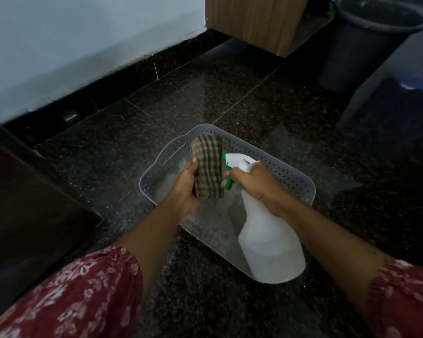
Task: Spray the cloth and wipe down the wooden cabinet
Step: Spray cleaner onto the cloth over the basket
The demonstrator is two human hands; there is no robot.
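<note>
My left hand (185, 185) grips a folded, brown-and-cream checked cloth (207, 167) and holds it upright over a perforated white plastic basket (285, 173) on the floor. My right hand (254, 181) grips the neck of a white spray bottle (270, 245) with a green trigger and nozzle. The fingers curl round the trigger, and the nozzle sits right against the cloth. A light wooden cabinet (252, 18) stands at the far end of the floor, top centre.
The dark speckled granite floor (171, 98) runs to a pale wall on the left. A dark furniture piece (27, 203) stands at the left edge. A grey bucket (366, 42) sits at top right beside a grey panel.
</note>
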